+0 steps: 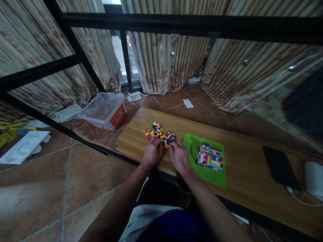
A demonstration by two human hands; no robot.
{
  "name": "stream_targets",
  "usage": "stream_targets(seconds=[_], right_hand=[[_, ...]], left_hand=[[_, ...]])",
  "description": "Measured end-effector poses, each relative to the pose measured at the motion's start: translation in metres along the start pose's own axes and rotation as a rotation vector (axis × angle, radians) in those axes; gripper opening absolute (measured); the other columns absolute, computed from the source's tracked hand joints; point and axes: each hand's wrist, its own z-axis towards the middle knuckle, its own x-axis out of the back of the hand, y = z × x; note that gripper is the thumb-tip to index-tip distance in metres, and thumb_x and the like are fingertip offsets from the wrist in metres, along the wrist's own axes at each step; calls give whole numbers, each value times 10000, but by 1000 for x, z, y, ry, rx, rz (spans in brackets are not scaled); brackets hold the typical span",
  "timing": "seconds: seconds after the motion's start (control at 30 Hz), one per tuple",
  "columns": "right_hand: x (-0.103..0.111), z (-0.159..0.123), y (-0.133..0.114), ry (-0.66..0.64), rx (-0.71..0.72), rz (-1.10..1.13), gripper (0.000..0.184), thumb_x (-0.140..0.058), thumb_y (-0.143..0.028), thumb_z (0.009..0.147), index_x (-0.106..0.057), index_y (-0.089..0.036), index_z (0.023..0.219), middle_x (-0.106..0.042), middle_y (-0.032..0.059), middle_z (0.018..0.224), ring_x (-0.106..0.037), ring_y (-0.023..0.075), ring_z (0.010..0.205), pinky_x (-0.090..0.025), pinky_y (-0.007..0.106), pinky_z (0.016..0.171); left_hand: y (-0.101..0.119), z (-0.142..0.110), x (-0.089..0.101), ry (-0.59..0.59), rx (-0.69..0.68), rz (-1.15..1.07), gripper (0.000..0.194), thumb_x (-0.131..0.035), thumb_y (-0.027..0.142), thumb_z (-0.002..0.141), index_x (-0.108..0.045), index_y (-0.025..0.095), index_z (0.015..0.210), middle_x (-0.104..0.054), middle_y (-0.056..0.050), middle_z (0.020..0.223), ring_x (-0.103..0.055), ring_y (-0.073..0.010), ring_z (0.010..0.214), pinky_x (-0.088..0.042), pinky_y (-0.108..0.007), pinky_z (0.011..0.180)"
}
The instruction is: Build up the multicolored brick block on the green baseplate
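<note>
A heap of small loose bricks in many colours (159,131) lies on a low wooden table (242,158). My left hand (152,152) and my right hand (178,156) rest side by side at the heap's near edge, fingertips among the bricks. Whether either hand pinches a brick is hidden by the fingers. To the right lies a green baseplate (194,143) carrying a multicoloured block built of small bricks (210,156), about a hand's width from my right hand.
A black phone (279,165) and a white object with a cable (314,178) lie at the table's right end. A clear plastic box with an orange label (104,111) stands on the tiled floor at left. Black metal bars (176,24) cross overhead; curtains hang behind.
</note>
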Motion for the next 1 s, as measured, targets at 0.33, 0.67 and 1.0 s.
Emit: stream_targets(seconds=[0.33, 0.67, 1.0], right_hand=[[57, -34, 2, 153, -18, 245, 254, -450, -300, 1001, -687, -228, 944, -700, 54, 928, -658, 191, 862, -498, 312, 793], [110, -38, 81, 278, -198, 89, 367, -522, -477, 946, -750, -196, 884, -705, 79, 911, -647, 227, 857, -498, 369, 794], [103, -20, 95, 284, -204, 116, 394, -553, -531, 901, -767, -209, 820, -683, 88, 924, -629, 235, 885, -486, 397, 830]], left_hand=[[-2, 0, 1, 15, -6, 9, 166, -535, 158, 903, -680, 204, 971, -691, -71, 1003, -675, -185, 911, -567, -318, 855], [0, 2, 2, 3, 10, 31, 153, -547, 163, 897, -687, 199, 946, -695, -77, 985, -674, -201, 916, -562, -334, 846], [-2, 1, 1, 19, -2, 15, 147, -556, 175, 900, -688, 190, 961, -693, -83, 999, -677, -194, 912, -561, -322, 852]])
